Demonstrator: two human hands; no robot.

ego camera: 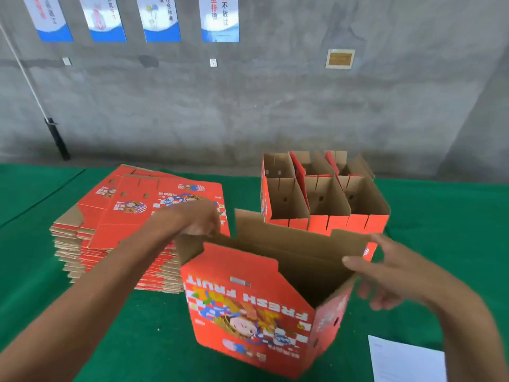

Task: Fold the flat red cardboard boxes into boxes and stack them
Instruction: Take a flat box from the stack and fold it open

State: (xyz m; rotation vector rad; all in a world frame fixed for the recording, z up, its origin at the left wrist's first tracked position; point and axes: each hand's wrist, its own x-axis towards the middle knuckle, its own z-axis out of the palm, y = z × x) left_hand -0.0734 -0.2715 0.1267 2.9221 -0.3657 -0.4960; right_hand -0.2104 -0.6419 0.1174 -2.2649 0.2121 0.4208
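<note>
My left hand (202, 220) sits at the far left corner of the half-formed red box (248, 307), its fingers curled down over the brown top flap there, gripping the edge. My right hand (385, 274) is at the box's right side, fingers spread and mostly straight, the forefinger reaching in over the open top near the right wall; I cannot tell whether it touches the cardboard, and it grips nothing that I can see. The box stands upright on the green surface (137, 340) right in front of me, open at the top, its printed front reading "FRESH FRUIT" upside down from where I look. Just behind my left arm lies the stack of flat red boxes (115, 230), still unfolded. Behind the box, to the right, stand the finished boxes (322, 194), grouped side by side in two rows with their tops open. A white sheet of paper (405, 359) lies at the near right edge of the surface. Beyond is a grey wall (275, 106) carrying posters (220, 17).
</note>
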